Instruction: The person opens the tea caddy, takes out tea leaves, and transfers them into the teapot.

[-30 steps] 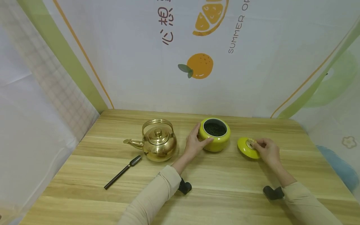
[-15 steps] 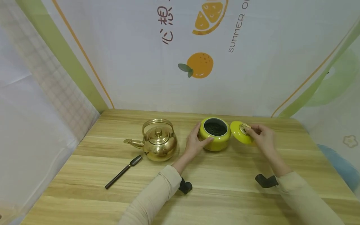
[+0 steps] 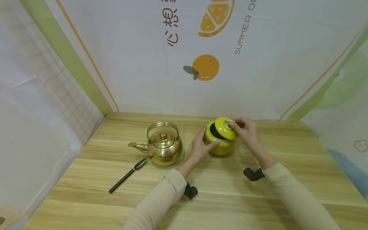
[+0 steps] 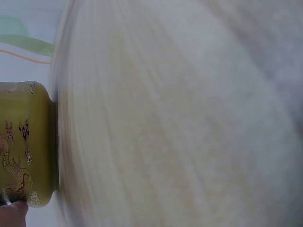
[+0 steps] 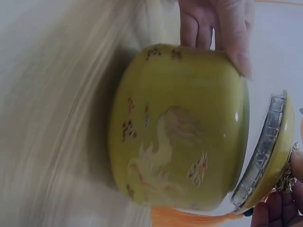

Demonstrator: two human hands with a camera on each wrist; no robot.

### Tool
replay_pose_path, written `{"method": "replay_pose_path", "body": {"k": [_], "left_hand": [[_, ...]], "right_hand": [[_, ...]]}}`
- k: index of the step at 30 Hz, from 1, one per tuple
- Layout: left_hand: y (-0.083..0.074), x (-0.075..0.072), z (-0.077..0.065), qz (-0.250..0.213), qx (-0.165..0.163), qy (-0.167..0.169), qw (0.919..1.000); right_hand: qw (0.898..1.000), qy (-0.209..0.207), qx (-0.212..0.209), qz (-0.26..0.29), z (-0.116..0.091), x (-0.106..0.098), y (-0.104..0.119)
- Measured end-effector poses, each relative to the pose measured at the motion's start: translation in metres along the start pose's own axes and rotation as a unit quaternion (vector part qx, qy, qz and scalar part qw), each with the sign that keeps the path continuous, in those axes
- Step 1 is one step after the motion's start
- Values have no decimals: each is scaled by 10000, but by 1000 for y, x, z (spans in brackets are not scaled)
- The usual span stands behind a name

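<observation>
On the table stands a yellow tea jar point(image 3: 220, 149) with a dragon pattern and a dark filling, partly hidden under its lid. My left hand point(image 3: 199, 149) grips its left side, thumb at the front and fingers behind. My right hand point(image 3: 248, 133) pinches the gold knob of the yellow lid point(image 3: 221, 128). The lid is tilted over the right part of the opening, its left side raised. In the right wrist view, the lid point(image 5: 274, 165) shows a clear ribbed liner, and a gap parts much of it from the jar point(image 5: 180, 127).
A brass teapot point(image 3: 165, 154) stands left of the jar, its spout pointing left. In front of it lies a dark, long-handled scoop point(image 3: 126, 176). A printed cloth point(image 3: 138, 76) hangs behind the wooden table point(image 3: 218, 207).
My right hand has raised the lid from right of the jar and carried it left, over the opening. The left hand keeps its grip on the jar.
</observation>
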State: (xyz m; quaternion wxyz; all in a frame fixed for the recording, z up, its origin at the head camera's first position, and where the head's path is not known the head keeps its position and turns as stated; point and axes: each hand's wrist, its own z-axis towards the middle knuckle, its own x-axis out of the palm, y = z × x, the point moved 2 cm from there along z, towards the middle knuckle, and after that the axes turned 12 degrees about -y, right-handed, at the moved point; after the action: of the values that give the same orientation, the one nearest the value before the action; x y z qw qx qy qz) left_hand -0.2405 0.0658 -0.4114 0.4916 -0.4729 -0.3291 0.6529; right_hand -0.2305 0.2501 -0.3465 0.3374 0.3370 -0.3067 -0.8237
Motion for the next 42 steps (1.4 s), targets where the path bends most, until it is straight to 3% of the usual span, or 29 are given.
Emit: {"method": "replay_pose_path", "body": {"k": [16,26,42], "left_hand": [[-2,-1,-2,6,-131,97,9999],[-3,-2,-1,40,-212,64,9997],[-4,-2,-1,164,-245,75,9995]], "right_hand": [[9983,558,127,-81,3,23,5],[9981,610,2,52,6,26,6],[9960,787,-169,-393,7,24,7]]}}
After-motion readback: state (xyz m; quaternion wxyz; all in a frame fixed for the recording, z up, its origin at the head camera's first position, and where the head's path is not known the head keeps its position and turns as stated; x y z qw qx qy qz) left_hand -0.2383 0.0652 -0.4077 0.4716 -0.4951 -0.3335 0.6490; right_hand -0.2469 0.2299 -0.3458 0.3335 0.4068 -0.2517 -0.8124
